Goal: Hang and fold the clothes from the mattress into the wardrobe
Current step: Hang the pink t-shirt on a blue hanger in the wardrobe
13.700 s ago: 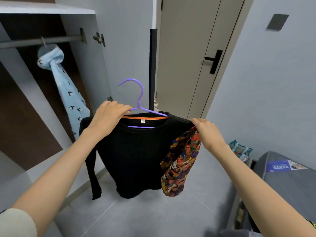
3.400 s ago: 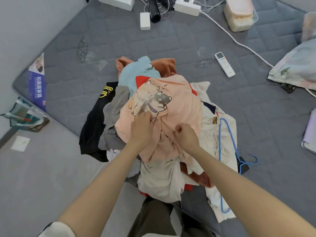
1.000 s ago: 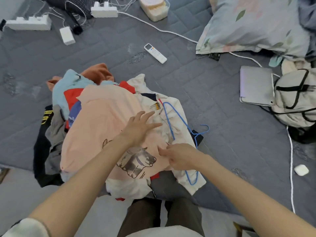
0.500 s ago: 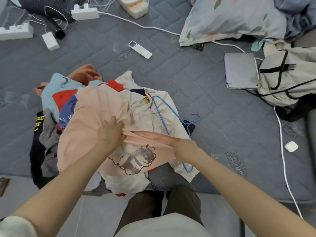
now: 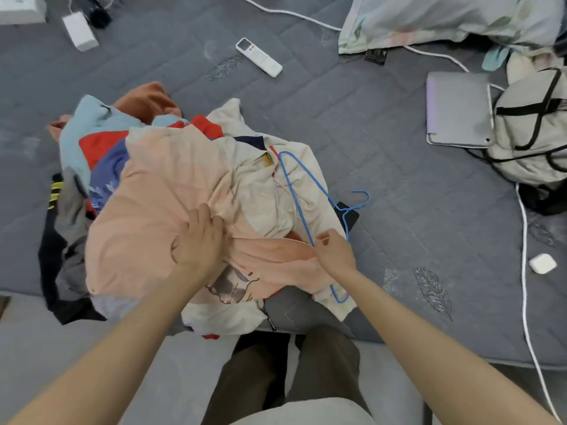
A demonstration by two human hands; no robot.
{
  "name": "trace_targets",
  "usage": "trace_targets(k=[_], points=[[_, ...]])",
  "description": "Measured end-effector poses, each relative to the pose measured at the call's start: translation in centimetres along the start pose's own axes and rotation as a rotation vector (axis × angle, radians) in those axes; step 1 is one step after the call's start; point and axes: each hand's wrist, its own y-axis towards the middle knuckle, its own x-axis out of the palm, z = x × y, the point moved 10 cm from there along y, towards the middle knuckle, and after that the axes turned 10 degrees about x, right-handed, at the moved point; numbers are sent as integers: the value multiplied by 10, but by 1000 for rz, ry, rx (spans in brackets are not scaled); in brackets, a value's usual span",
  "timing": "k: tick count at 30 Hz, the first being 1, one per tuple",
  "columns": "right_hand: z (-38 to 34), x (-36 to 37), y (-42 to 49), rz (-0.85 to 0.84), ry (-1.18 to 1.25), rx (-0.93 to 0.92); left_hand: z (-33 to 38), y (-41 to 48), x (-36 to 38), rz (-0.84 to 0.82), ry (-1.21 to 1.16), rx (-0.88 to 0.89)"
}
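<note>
Lying atop the clothes pile (image 5: 79,127) on the mattress (image 5: 383,124), the peach shirt (image 5: 159,191) is gripped mid-cloth by the left hand (image 5: 198,243); right hand (image 5: 334,251) pinches its edge beside the blue hanger (image 5: 290,182).

Soft, diffuse light keeps the mattress (image 5: 383,124) evenly bright. Shadows are faint, gathering only beneath the clothes pile (image 5: 264,191) at the mattress's near edge. Folds in the peach shirt (image 5: 159,191) read sharp; the forearms at the bottom look slightly soft. The wide lens bows the white cable (image 5: 524,256) near the right edge.
</note>
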Motion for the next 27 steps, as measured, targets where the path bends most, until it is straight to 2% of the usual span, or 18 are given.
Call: trace_targets(k=[5, 11, 14, 17, 22, 27], points=[[43, -3, 53, -19, 201, 227, 29, 15, 1, 200, 32, 135], [74, 14, 102, -73, 324, 384, 24, 22, 27, 196, 62, 51], [77, 15, 114, -35, 355, 423, 18, 26, 34, 161, 25, -2], [76, 14, 122, -35, 279, 431, 13, 28, 36, 143, -34, -42], [66, 19, 130, -83, 365, 446, 10, 34, 36, 132, -117, -28], [28, 8, 125, 5, 494, 264, 7, 36, 35, 104, -206, -14]])
